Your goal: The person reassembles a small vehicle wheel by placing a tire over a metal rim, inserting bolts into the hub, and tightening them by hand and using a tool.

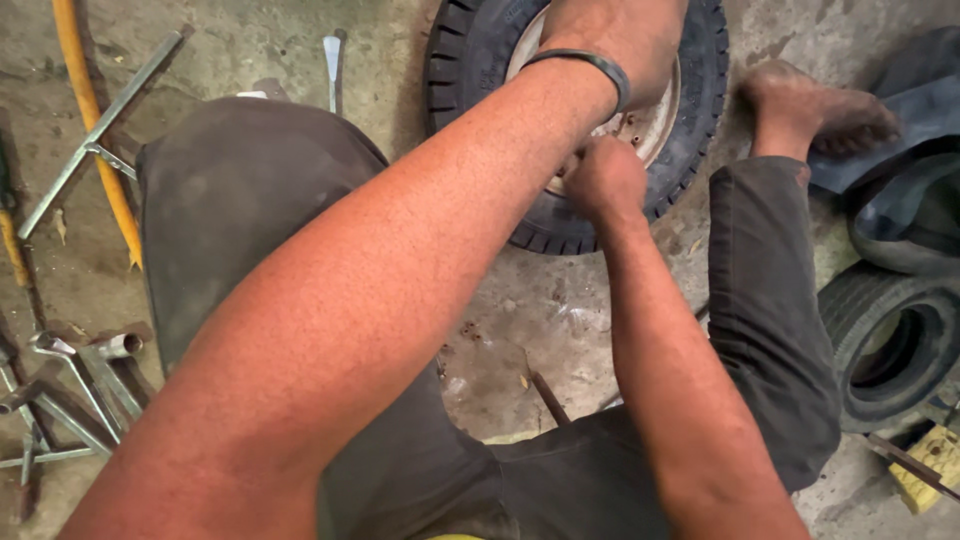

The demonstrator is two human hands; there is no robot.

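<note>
On concrete floor (pixel 560 310), wheel (pixel 480 60), left hand (pixel 625 35), right hand (pixel 605 178) on rim (pixel 655 125)

Dark trousers (pixel 250 230), bare feet (pixel 820 110), dark wristband (pixel 600 68).

Wheel wrenches (pixel 70 395); spare tyre (pixel 890 345); yellow hose (pixel 95 125)

The single head-worn camera looks steeply down, close over the person's arms, lap and the floor (pixel 560 310).
</note>
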